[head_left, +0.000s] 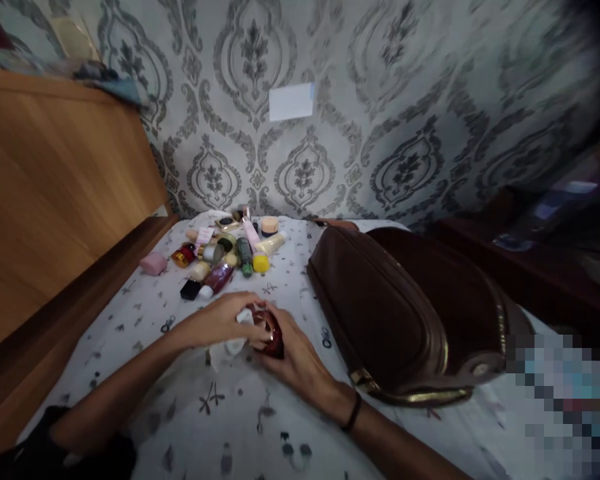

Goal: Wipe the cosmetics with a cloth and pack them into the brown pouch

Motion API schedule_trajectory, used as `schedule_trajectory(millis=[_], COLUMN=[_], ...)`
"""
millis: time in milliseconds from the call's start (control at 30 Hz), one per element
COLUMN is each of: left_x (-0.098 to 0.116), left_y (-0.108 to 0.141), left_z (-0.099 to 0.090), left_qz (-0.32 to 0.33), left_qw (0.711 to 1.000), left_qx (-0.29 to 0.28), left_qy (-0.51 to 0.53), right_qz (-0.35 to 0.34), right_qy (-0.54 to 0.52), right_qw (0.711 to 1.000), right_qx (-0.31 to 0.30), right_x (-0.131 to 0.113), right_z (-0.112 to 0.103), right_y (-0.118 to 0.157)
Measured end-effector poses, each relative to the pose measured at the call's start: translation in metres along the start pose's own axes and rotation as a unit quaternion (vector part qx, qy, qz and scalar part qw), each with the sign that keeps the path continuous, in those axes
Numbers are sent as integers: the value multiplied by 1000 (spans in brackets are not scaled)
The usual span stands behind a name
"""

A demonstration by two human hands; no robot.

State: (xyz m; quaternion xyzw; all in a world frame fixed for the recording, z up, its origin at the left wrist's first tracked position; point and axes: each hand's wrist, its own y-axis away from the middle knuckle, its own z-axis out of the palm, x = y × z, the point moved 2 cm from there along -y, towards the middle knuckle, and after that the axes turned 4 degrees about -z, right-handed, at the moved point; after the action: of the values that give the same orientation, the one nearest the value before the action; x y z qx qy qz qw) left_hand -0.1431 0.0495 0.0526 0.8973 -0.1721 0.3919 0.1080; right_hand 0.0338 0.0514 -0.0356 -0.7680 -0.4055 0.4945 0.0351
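Note:
My right hand point(296, 357) is wrapped round a dark red, shiny rounded container point(275, 339), perhaps a bottle; its exact kind is hard to make out. A white tissue point(227, 350) is pinched in my left hand point(225, 320), whose fingers press against the container's near side. Both hands meet low over the patterned bedsheet point(180, 400). Beyond them lies a cluster of cosmetics, with a purple bottle point(219, 277), a black-capped item point(191, 289), a green bottle point(245, 257) and a yellow-lidded jar point(261, 263) nearest.
A large brown leather bag point(380, 307) with gold zips lies to the right. At the left stands a wooden headboard or cabinet point(60, 193). Farther back among the cosmetics are a cream tube point(271, 243), a peach jar point(269, 226) and a pink item point(153, 263). Patterned wallpaper covers the wall point(260, 153).

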Motion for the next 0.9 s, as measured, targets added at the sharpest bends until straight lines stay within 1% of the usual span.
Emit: schedule_trajectory(millis=[67, 133, 200, 267, 300, 333, 400, 467, 533, 567, 667, 733, 800, 833, 900], left_x=[-12, -18, -18, -14, -12, -10, -8, -10, -13, -15, -20, -22, -23, -24, -26], left_y=[-1, 0, 1, 3, 4, 6, 10, 15, 21, 23, 25, 25, 24, 23, 23], left_z=[-5, -9, -8, -2, 4, 11, 28, 45, 55, 57, 55, 49, 43, 40, 36], left_qz=[-34, -55, -52, -24, -3, 23, 82, 127, 147, 150, 165, 185, 200, 200, 179], left_qw=[997, 986, 970, 958, 957, 959, 966, 971, 973, 973, 973, 970, 966, 964, 966], left_qx=[66, 156, 235, 279, 284, 277, 237, 192, 172, 168, 161, 157, 165, 172, 186], left_qy=[13, 18, 38, 56, 60, 60, 58, 57, 51, 42, 10, -3, -10, -14, -17], right_qz=[13, 29, 50, 64, 67, 69, 70, 72, 70, 66, 53, 49, 47, 47, 53], right_qy=[7, 11, 10, 5, 2, 0, -7, -16, -24, -26, -30, -31, -31, -31, -33], right_qw=[1000, 1000, 999, 998, 998, 997, 997, 997, 997, 997, 998, 998, 998, 998, 998], right_qx=[0, 4, 8, 15, 16, 18, 20, 18, 13, 11, 9, 18, 25, 27, 30], right_x=[-3, -4, -4, -4, -4, -5, -5, -6, -6, -6, -5, -3, -1, 0, 2], right_z=[-2, -2, -3, -3, -3, -4, -5, -6, -7, -7, -6, -5, -4, -3, -3], right_y=[-1, -2, -2, -3, -3, -4, -4, -5, -4, -4, -4, -4, -4, -3, -3])
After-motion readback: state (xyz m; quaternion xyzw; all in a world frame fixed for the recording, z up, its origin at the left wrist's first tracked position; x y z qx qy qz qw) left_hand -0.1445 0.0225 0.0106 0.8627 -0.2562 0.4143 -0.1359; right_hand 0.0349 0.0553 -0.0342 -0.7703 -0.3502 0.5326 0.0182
